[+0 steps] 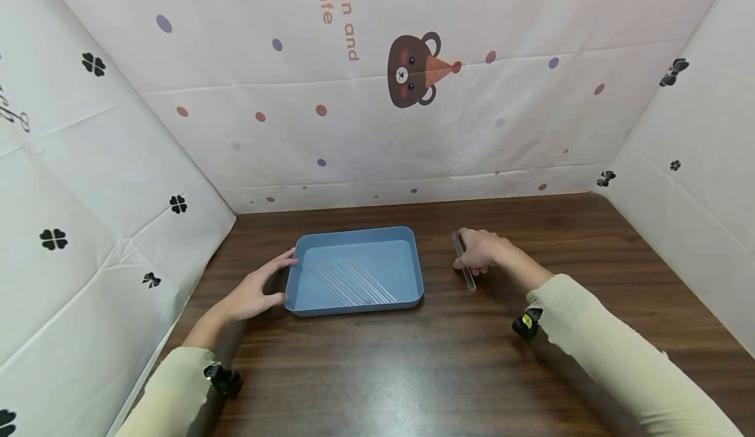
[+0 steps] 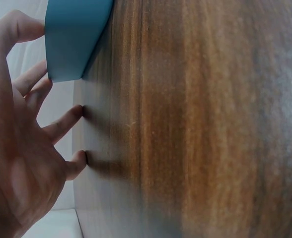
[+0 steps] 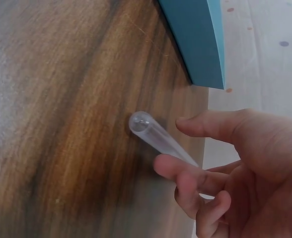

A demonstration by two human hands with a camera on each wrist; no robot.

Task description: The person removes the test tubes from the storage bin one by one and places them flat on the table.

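A blue tray (image 1: 354, 232) sits on the wooden table (image 1: 377, 358) and holds several clear tubes (image 1: 354, 281) lying at a slant. My left hand (image 1: 262, 286) rests against the tray's left wall with its fingers straight and spread. In the left wrist view the left hand (image 2: 22, 148) has its thumb by the tray corner (image 2: 74, 34) and its fingertips on the wood. To the right of the tray, my right hand (image 1: 472, 257) is curled over one more clear tube (image 1: 470, 281). The right wrist view shows that tube (image 3: 153, 133) pinched between thumb and fingers (image 3: 181, 171), low over the table.
Patterned white sheets (image 1: 377, 96) wall in the table at the back, left and right. The tray's corner (image 3: 198, 39) stands a short way from the held tube. Bare wood lies in front of the tray and to the far right.
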